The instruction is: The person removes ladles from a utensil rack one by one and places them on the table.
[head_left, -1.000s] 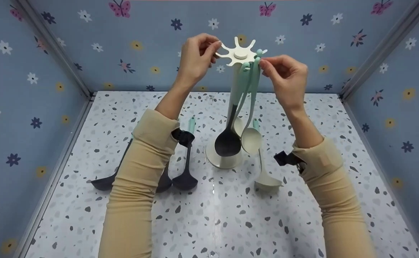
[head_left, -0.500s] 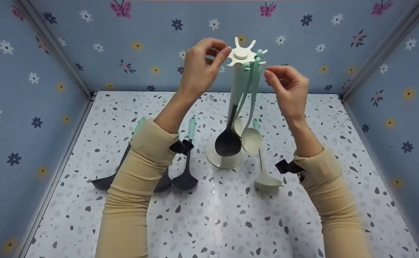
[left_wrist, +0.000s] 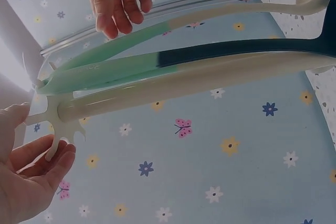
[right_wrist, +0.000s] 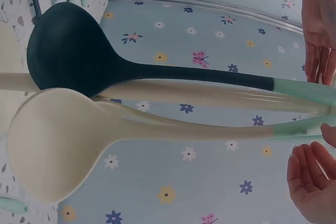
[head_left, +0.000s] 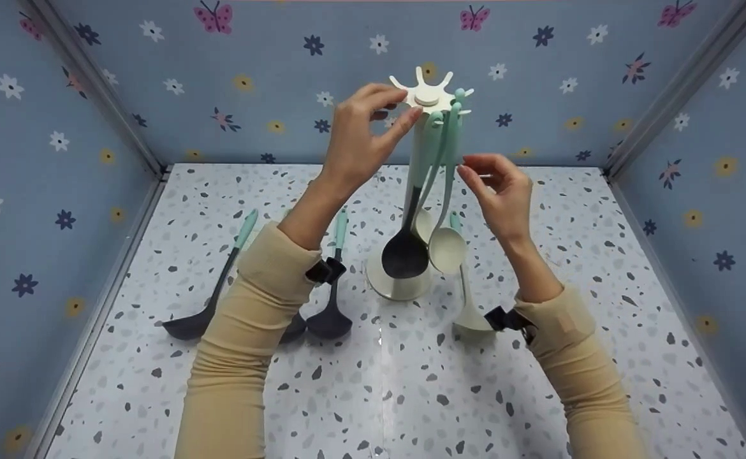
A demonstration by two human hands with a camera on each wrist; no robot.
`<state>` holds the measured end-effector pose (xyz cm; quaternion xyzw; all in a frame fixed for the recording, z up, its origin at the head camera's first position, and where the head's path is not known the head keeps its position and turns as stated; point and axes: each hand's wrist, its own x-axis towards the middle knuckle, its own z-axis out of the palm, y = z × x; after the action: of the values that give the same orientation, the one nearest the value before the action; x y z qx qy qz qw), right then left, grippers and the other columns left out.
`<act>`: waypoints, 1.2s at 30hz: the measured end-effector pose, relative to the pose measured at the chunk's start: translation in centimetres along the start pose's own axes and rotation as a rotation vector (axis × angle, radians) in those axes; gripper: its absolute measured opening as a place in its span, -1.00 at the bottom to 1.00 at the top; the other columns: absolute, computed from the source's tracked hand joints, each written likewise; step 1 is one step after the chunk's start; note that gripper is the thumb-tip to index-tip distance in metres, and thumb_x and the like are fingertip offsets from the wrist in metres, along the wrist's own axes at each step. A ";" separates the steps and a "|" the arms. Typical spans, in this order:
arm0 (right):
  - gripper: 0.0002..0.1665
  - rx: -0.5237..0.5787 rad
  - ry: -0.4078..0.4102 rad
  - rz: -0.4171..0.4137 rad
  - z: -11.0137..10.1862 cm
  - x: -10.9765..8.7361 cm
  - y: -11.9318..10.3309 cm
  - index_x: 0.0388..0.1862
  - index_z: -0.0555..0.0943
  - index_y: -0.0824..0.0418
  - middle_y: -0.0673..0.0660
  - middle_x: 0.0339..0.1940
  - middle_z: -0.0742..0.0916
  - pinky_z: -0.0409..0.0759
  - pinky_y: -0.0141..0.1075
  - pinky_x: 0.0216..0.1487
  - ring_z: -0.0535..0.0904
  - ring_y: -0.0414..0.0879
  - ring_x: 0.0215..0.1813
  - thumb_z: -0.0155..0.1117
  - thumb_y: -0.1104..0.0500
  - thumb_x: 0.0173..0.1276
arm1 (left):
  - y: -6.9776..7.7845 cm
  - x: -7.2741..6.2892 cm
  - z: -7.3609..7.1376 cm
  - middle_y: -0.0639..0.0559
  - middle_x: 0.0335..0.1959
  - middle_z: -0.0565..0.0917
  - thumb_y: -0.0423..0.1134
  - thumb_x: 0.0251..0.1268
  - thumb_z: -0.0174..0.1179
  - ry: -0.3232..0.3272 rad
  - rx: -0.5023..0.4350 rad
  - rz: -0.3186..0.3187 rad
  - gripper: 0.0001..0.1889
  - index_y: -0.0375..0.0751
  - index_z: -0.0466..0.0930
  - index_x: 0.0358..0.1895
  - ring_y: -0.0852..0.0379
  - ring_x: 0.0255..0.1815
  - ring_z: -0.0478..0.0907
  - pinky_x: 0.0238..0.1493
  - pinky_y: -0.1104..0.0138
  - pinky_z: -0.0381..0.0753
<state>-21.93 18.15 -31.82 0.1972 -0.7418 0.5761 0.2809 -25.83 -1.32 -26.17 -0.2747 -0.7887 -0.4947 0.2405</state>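
Note:
A cream utensil stand with a star-shaped hook top (head_left: pixel 426 97) stands upright on its round base (head_left: pixel 398 290). My left hand (head_left: pixel 363 131) pinches the hook top at its front left side, thumb and fingers around a hook in the left wrist view. From the hooks at the front and right hang a black ladle (head_left: pixel 405 255) and a cream ladle (head_left: pixel 448 250), both with mint handles. Another pale utensil (head_left: pixel 423 224) hangs behind them, mostly hidden. My right hand (head_left: pixel 500 191) hovers beside the hanging mint handles, fingers loosely bent, holding nothing.
On the speckled table (head_left: pixel 411 395) lie a black ladle (head_left: pixel 194 322) at left, another black ladle (head_left: pixel 329 322) nearer the stand and a pale ladle (head_left: pixel 472 319) at right. My left sleeve partly covers one more dark utensil. Flower-patterned walls (head_left: pixel 252 57) enclose the back and sides.
My right hand has let go of the cream ladle's handle top and moved down. My left hand has shifted right and slightly down around the hook top. The hanging utensils look unmoved.

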 end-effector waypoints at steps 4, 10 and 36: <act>-0.78 -0.016 -0.025 0.022 0.2 -0.8 0.8 -0.25 0.51 0.59 0.38 -0.31 0.62 0.52 -0.30 -0.25 0.57 -0.08 -0.32 0.19 0.44 0.13 | -0.3 0.0 0.2 -0.08 -0.20 0.57 -0.14 0.19 0.12 0.024 0.048 0.056 -0.67 -0.34 0.60 -0.13 0.17 -0.12 0.47 -0.12 0.46 0.39; -0.75 -0.051 -0.049 0.074 0.4 -1.8 1.6 -0.24 0.54 0.55 0.36 -0.28 0.63 0.52 -0.30 -0.23 0.57 0.05 -0.26 0.25 0.42 0.09 | -0.5 -0.1 0.3 -0.10 -0.24 0.58 -0.18 0.19 0.09 0.054 0.082 0.113 -0.69 -0.37 0.61 -0.15 0.13 -0.14 0.48 -0.09 0.45 0.37; -0.83 -0.056 -0.104 0.091 1.3 -4.1 4.9 -0.31 0.55 0.54 0.34 -0.37 0.65 0.55 -0.34 -0.28 0.59 0.11 -0.31 0.22 0.45 0.09 | -0.5 -0.1 0.5 -0.11 -0.28 0.58 -0.25 0.15 0.11 0.072 0.047 0.088 -0.73 -0.37 0.61 -0.16 0.13 -0.18 0.48 -0.10 0.47 0.36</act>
<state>-22.06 18.05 -38.34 0.1853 -0.7793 0.5564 0.2209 -26.15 -1.06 -26.78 -0.2856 -0.7780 -0.4745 0.2965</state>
